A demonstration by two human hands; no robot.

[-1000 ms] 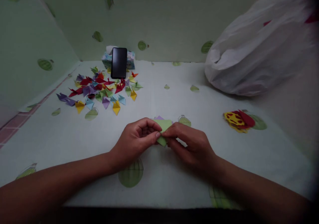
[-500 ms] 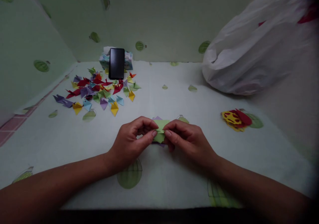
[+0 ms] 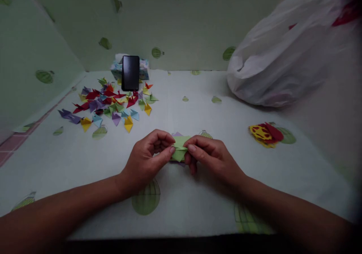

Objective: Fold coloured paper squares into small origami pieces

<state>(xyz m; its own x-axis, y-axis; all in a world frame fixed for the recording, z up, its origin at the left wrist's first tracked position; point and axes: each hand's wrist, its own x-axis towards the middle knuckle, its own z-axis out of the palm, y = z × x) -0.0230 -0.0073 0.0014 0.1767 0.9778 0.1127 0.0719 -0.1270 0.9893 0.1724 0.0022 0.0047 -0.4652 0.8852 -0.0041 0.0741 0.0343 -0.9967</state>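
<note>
Between my hands is a small piece of folded light-green origami paper (image 3: 179, 154), creased across its middle and pointed at the lower end. My left hand (image 3: 149, 158) pinches its left edge between thumb and forefinger. On the other side, my right hand (image 3: 213, 156) has thumb and forefinger closed on the right edge, with the other fingers curled beneath. Behind and under the green paper, corners of purple paper (image 3: 176, 134) stick out; how many sheets lie there is hidden.
Many folded paper cranes (image 3: 107, 101) in several colours lie at the back left. A dark phone (image 3: 131, 73) leans on a tissue box (image 3: 144, 69). At the right are yellow and red cut-outs (image 3: 266, 133), with a big white plastic bag (image 3: 268, 69) behind.
The fingers of both hands have shifted slightly apart along the green paper, so more of its middle crease and lower point shows. The whole view has drifted a little.
</note>
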